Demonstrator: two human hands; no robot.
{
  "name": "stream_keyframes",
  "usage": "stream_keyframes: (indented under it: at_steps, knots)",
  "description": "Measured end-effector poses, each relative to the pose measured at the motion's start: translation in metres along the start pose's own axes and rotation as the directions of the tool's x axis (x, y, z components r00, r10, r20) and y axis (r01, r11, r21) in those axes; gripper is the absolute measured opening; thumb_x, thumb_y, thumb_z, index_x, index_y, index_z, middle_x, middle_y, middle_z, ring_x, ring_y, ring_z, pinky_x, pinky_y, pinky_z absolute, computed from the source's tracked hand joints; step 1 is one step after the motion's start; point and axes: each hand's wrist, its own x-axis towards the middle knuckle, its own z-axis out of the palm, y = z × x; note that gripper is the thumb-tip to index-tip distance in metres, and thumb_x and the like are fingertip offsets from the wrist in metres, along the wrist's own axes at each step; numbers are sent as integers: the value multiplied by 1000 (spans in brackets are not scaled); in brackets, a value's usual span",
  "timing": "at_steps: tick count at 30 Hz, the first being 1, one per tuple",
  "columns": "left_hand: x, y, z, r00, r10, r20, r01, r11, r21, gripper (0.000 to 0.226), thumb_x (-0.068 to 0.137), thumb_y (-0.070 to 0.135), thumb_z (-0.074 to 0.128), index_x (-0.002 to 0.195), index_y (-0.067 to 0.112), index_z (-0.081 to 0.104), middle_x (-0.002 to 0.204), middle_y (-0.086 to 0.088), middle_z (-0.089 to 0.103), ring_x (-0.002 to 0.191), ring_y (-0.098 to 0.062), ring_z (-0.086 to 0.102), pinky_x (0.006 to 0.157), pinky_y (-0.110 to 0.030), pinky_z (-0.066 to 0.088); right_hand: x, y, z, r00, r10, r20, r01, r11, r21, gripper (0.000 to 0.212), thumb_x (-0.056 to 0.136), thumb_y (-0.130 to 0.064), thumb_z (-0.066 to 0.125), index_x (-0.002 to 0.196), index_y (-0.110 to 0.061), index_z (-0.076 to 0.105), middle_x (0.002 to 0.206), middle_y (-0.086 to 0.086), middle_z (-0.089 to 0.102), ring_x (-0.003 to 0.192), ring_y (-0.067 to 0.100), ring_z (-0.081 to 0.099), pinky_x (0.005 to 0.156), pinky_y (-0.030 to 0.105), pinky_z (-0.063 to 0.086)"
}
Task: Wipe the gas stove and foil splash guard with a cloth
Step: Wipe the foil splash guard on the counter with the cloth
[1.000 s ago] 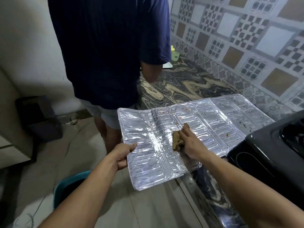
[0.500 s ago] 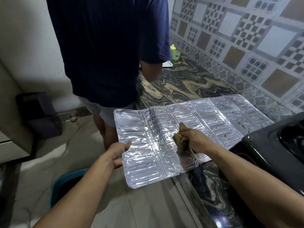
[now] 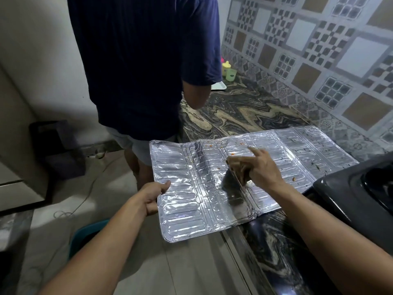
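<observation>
The silver foil splash guard [image 3: 182, 201] lies flat, its right part on the marbled counter and its left part hanging out over the floor. Orange food specks dot its far strip. My left hand [image 3: 154, 198] pinches the guard's left edge, thumb on top. My right hand [image 3: 258, 168] presses a brown cloth [image 3: 237, 170] onto the guard's middle panel, index finger lifted. The black gas stove [image 3: 348, 194] sits at the right, touching the guard's right end.
A person in a dark blue shirt [image 3: 144, 60] stands close behind the guard at the counter edge. A teal bucket [image 3: 85, 233] is on the floor under my left arm. Small green and yellow containers [image 3: 229, 71] stand by the tiled wall. A dark box [image 3: 57, 150] sits at left.
My right hand with the cloth has slid toward the right and slightly away across the foil, and its index finger has lifted. My left hand keeps its hold on the edge.
</observation>
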Motion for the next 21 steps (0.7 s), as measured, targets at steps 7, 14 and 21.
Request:
stream_keyframes:
  at_steps: [7, 14, 21]
  knots:
    - [-1, 1, 1, 1000, 2, -1, -2, 1000, -3, 41, 97, 9, 50, 133, -8, 45, 129, -26, 55, 97, -39, 60, 67, -52, 58, 5, -15, 7, 916, -75, -395, 121, 988, 94, 18, 81, -8, 67, 98, -2, 70, 97, 21, 62, 87, 36, 55, 63, 34, 44]
    - [-1, 2, -1, 997, 14, 81, -13, 1000, -8, 36, 97, 12, 50, 129, -4, 51, 113, -21, 63, 87, -34, 66, 63, -46, 60, -35, 0, 30, 922, -87, 377, 77, 996, 42, 54, 61, -45, 46, 107, -25, 67, 122, -7, 59, 122, 19, 47, 100, 41, 29]
    - [5, 1, -6, 987, 70, 145, -58, 994, -88, 30, 92, 18, 52, 108, -2, 65, 98, -20, 72, 84, -34, 71, 73, -44, 58, 9, -13, 36, 951, 111, 290, -234, 870, 434, 61, 69, -31, 47, 127, -19, 58, 137, 8, 51, 121, 30, 51, 97, 41, 46]
